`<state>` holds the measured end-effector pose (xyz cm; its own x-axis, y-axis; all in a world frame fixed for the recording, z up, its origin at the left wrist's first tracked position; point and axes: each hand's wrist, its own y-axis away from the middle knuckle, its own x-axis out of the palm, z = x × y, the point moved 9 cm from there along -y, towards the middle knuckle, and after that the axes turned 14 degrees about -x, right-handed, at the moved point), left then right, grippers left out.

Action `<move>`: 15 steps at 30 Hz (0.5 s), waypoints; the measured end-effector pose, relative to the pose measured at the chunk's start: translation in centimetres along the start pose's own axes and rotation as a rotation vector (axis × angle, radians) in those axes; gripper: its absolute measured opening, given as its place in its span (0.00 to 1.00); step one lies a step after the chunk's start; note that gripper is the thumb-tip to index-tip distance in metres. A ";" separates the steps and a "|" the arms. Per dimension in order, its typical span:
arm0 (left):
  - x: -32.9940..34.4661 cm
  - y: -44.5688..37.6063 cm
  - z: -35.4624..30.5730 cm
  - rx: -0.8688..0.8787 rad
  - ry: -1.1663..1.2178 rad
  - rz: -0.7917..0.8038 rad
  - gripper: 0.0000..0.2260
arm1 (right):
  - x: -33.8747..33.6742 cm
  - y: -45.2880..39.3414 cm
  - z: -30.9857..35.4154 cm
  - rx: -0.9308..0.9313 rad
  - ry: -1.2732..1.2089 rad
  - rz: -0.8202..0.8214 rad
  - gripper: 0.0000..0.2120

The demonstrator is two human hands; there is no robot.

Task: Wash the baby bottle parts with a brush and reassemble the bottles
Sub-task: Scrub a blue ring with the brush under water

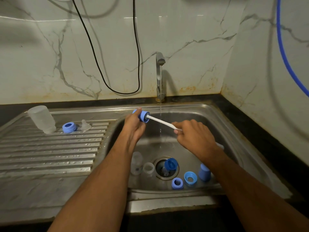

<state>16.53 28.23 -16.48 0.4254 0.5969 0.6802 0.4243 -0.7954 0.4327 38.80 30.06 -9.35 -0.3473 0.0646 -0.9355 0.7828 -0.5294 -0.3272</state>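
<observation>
Left grip (133, 124) clamps blue ring (144, 116); right grip (194, 136) clamps brush (161, 121); sink (222, 124) holds, seemingly, bottle parts (189, 177).

Taking the drain (164, 168) as the landmark: bottle parts crowd the basin floor around it. A dark blue cap (170, 163) lies over its right edge, a clear bottle (136, 162) and a clear ring (148, 167) sit just left of it, and two blue rings (177, 183) (190, 177) and a blue cup (204, 172) stand to its right and front. Above the drain both forearms, the left hand (134, 125), the right hand (194, 137) and the brush handle (161, 122) span the bowl. Behind it the tap (160, 76) and its water stream block the rear. Far left of the drain, the ribbed drainboard (50, 153) offers open room along its front; an upturned bottle (42, 118), a ring (68, 127) and a teat (85, 125) occupy its back edge.
</observation>
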 end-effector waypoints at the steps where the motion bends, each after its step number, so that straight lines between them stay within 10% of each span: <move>1: 0.1 0.0 0.0 0.000 -0.012 0.001 0.14 | 0.2 0.1 -0.2 0.016 -0.018 0.008 0.12; 15: 0.0 0.3 -0.1 -0.006 0.076 0.012 0.18 | -0.5 0.5 -1.1 0.067 -0.342 -0.040 0.11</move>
<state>16.55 28.01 -16.29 0.3680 0.5781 0.7283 0.4147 -0.8031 0.4279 39.96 30.69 -9.17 -0.5391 -0.1942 -0.8195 0.7329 -0.5876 -0.3429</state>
